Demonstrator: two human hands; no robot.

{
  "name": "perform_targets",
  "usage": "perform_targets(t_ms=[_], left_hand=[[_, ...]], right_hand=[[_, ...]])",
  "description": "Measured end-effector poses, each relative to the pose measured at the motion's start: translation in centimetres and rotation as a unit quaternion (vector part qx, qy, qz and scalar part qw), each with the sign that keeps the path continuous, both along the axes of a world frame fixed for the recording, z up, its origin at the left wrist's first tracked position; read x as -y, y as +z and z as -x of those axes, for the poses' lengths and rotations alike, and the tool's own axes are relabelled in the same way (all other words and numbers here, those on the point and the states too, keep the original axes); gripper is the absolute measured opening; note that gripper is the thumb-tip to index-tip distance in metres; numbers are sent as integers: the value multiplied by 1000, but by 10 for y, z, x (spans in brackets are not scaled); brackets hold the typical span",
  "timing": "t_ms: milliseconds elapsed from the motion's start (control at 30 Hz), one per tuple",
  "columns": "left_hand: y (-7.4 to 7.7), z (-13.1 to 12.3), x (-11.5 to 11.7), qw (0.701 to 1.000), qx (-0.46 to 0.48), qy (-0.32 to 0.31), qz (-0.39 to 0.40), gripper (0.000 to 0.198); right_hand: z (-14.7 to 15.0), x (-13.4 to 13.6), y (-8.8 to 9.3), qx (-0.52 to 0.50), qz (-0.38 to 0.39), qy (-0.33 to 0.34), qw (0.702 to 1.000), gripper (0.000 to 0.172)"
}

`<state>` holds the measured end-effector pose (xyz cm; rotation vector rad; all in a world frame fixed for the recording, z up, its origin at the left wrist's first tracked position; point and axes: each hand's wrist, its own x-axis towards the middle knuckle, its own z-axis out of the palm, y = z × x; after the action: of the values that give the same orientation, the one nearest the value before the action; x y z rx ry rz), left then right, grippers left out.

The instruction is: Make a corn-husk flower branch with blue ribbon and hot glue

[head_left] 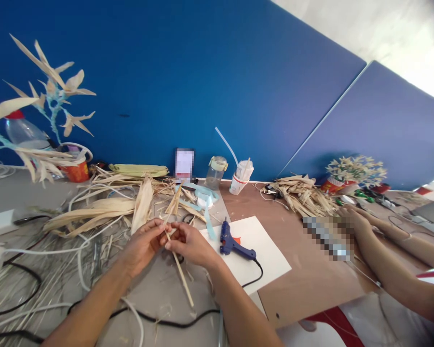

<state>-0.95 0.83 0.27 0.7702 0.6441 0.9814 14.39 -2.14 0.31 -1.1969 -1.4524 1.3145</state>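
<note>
My left hand (144,245) and my right hand (191,242) meet above the table, both closed in a pinch around the upper part of a thin pale stick (183,279). The stick slants down toward me. A strip of dry corn husk (174,201) rises just beyond my fingertips; whether it is joined to the stick I cannot tell. To the right of my right hand, a blue glue gun (235,242) lies on a white sheet (271,250). Dark loops, perhaps scissor handles, are partly hidden near my right hand.
Dry corn husks (94,212) and cables (188,324) clutter the left. At the back stand a phone (184,166), a clear bottle (215,173) and paper cups (238,183). Husk flowers (54,96) rise at far left. Another person's arms (386,260) are at right.
</note>
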Motion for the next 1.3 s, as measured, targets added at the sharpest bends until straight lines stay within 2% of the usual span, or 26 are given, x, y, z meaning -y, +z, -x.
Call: perform_targets(t_ms=[100, 233, 333, 400, 500, 700, 833, 933, 1100, 1300], left_hand=[[0, -2, 2, 1000, -24, 9, -1, 13], [-1, -5, 2, 994, -96, 53, -5, 19], [-6, -6, 1, 984, -160, 60, -41, 19], [-10, -6, 0, 976, -194, 59, -77, 18], [-14, -6, 0, 965, -226, 63, -120, 18], [-13, -7, 0, 948, -267, 67, -163, 20], [-12, -8, 1, 935, -294, 59, -188, 21], [-13, -9, 3, 928, -304, 46, -211, 21], [-15, -8, 4, 924, -296, 24, -242, 19], [-11, -9, 6, 923, -276, 14, -267, 17]], right_hand=[[3, -2, -2, 7, 12, -16, 1000, 44], [-5, -7, 0, 3, -10, -91, 996, 34], [-9, -8, 1, -34, 23, -131, 991, 25], [-8, -7, 1, -58, 30, -119, 991, 22], [-6, -4, 2, -56, 2, -79, 995, 15], [-7, 1, 10, 62, -34, -89, 994, 41], [-5, 2, 14, 132, -51, -109, 984, 46], [-4, 1, 12, 143, -46, -118, 982, 46], [-4, 0, 12, 86, 15, -112, 990, 39], [-8, 0, 15, -84, 125, -51, 987, 37]])
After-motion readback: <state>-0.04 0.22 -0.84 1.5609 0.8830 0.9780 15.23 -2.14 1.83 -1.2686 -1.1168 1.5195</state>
